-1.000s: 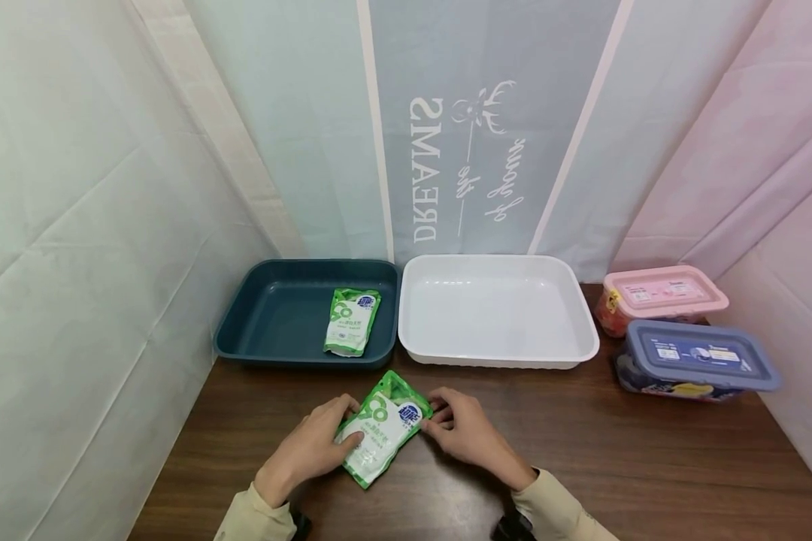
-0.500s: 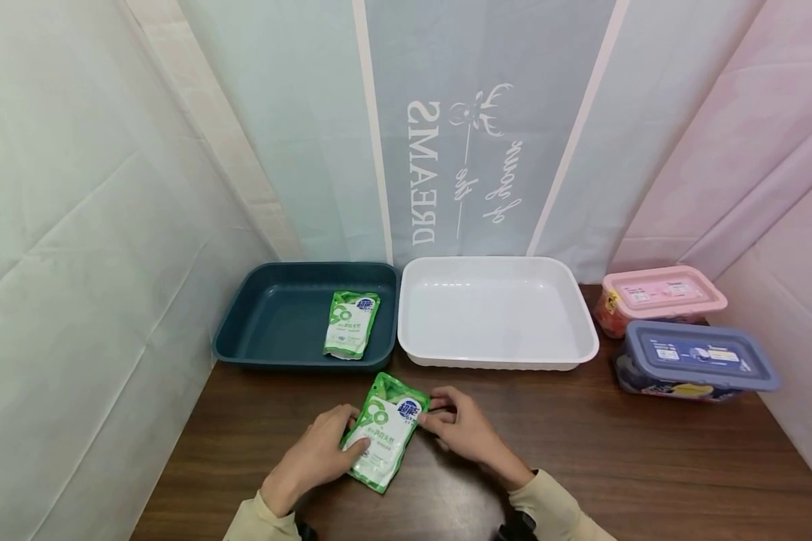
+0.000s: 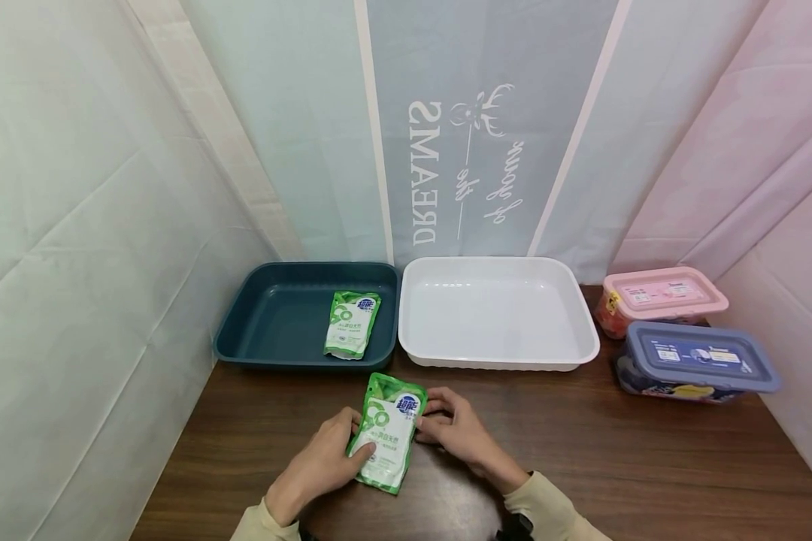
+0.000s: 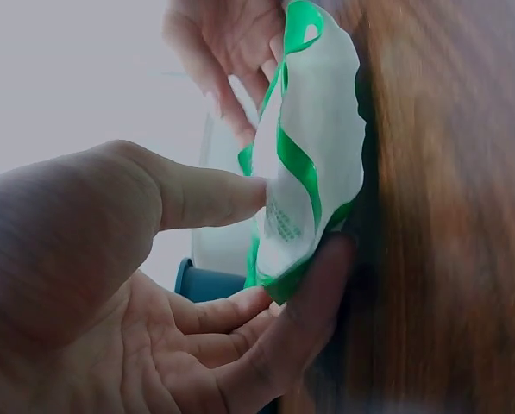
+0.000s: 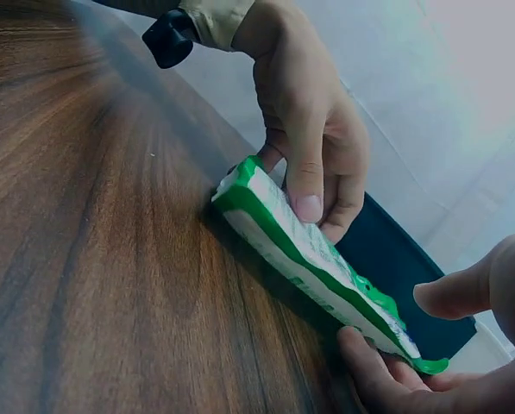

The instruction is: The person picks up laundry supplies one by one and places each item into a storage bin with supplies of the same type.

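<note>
A green and white detergent pouch (image 3: 387,436) is held low over the brown table, its printed face up. My left hand (image 3: 325,458) grips its left side, thumb (image 4: 227,197) on the face and fingers against the edge. At the pouch's right edge is my right hand (image 3: 456,428); in the right wrist view its fingertips (image 5: 356,345) touch that edge, and its thumb (image 5: 455,293) stands apart from the face. Behind, a second matching pouch (image 3: 352,324) lies in the right part of the dark teal tray (image 3: 271,315).
Beside the teal tray stands a white tray (image 3: 494,315). Two lidded boxes, a pink one (image 3: 666,293) and a blue one (image 3: 700,357), sit at the right. Curtains (image 3: 298,150) hang behind and along both sides of the wooden table (image 3: 616,458).
The held pouch has turned more upright: its top has swung left and its lower end right. Both hands have shifted slightly with it. The second pouch stays in the teal tray.
</note>
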### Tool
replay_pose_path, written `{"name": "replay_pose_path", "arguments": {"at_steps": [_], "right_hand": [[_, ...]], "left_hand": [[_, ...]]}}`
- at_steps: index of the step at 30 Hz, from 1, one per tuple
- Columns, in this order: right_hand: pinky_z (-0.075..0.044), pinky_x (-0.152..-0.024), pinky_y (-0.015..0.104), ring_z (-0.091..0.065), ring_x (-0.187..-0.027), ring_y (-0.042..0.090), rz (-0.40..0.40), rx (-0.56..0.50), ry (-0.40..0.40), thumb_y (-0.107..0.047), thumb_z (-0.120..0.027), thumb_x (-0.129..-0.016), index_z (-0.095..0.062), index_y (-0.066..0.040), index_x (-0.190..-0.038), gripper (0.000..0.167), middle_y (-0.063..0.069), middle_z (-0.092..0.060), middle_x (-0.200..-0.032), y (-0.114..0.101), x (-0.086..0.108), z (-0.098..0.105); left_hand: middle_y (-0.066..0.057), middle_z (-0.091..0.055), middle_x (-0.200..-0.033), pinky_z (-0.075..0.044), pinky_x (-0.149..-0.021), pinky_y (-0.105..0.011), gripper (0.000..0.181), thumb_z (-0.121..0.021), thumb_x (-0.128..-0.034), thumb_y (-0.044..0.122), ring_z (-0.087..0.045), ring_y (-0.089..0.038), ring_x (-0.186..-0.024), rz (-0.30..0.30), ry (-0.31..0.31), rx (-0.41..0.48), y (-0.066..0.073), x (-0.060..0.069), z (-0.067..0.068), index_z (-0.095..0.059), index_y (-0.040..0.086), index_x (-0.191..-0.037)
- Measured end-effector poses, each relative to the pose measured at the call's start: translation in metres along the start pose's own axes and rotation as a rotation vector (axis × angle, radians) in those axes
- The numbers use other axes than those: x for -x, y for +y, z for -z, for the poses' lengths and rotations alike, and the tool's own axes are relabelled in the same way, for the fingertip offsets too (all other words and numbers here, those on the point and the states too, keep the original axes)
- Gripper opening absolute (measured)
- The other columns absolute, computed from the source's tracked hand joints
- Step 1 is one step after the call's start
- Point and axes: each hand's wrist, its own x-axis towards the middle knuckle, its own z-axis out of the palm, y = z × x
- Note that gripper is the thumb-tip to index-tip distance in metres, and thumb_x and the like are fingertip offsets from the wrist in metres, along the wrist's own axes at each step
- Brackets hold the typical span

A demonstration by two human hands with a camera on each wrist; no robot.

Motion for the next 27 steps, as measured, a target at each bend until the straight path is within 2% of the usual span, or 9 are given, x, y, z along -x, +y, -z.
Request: {"name": "replay_pose_path", "arguments": {"at_steps": [4,8,13,19,21,27], "right_hand": [[-0.066,-0.086,0.046,-0.073,-0.097,0.026,0.018,-0.03,-0.057,0.003,-0.069,-0.098,-0.037,0.007,-0.153,0.064,0.034,-0.056,-0.128,0.0,0.0,-0.001],[-0.067,-0.079,0.048,-0.074,-0.093,0.028,0.029,-0.01,-0.095,0.004,-0.069,-0.097,-0.033,-0.005,-0.159,0.072,0.034,-0.058,-0.126,0.0,0.002,-0.001],[-0.067,-0.071,0.05,-0.077,-0.088,0.031,0.028,0.02,-0.118,0.002,-0.07,-0.098,-0.029,-0.016,-0.163,0.079,0.031,-0.064,-0.122,-0.002,0.004,-0.001],[-0.066,-0.068,0.048,-0.077,-0.089,0.032,0.058,0.079,-0.134,0.002,-0.07,-0.099,-0.028,-0.019,-0.163,0.079,0.029,-0.066,-0.12,-0.008,0.007,0.001],[-0.066,-0.068,0.048,-0.077,-0.09,0.033,0.077,0.1,-0.148,0.003,-0.068,-0.099,-0.027,-0.019,-0.163,0.079,0.03,-0.065,-0.12,-0.011,0.008,0.002],[-0.066,-0.068,0.052,-0.076,-0.088,0.03,0.117,0.141,-0.167,0.001,-0.069,-0.099,-0.026,-0.017,-0.164,0.08,0.029,-0.065,-0.115,-0.024,0.01,0.009]], "left_hand": [[-0.01,-0.064,-0.111,-0.055,-0.083,-0.039,0.039,-0.074,-0.102,0.028,-0.06,-0.018,-0.099,-0.01,-0.003,0.042,0.002,0.002,-0.004,-0.056,0.002,-0.125],[-0.012,-0.064,-0.114,-0.055,-0.081,-0.038,0.041,-0.075,-0.1017,0.029,-0.062,-0.019,-0.098,-0.024,0.001,0.091,0.004,0.004,-0.006,-0.054,0.002,-0.126],[-0.015,-0.064,-0.118,-0.055,-0.077,-0.035,0.042,-0.074,-0.1027,0.029,-0.063,-0.018,-0.094,-0.02,-0.031,0.154,0.007,0.007,-0.003,-0.052,0.003,-0.129],[-0.021,-0.063,-0.127,-0.057,-0.078,-0.037,0.044,-0.073,-0.1032,0.028,-0.068,-0.018,-0.093,0.0,-0.079,0.246,0.007,0.01,0.0,-0.05,0.003,-0.132],[-0.025,-0.061,-0.13,-0.058,-0.078,-0.035,0.044,-0.071,-0.1045,0.027,-0.07,-0.018,-0.092,-0.016,-0.097,0.289,0.006,0.011,0.0,-0.047,0.003,-0.133],[-0.029,-0.055,-0.137,-0.061,-0.08,-0.029,0.041,-0.067,-0.1068,0.015,-0.076,-0.024,-0.101,-0.068,-0.1,0.52,0.008,0.012,0.0,-0.04,0.001,-0.134]]}}
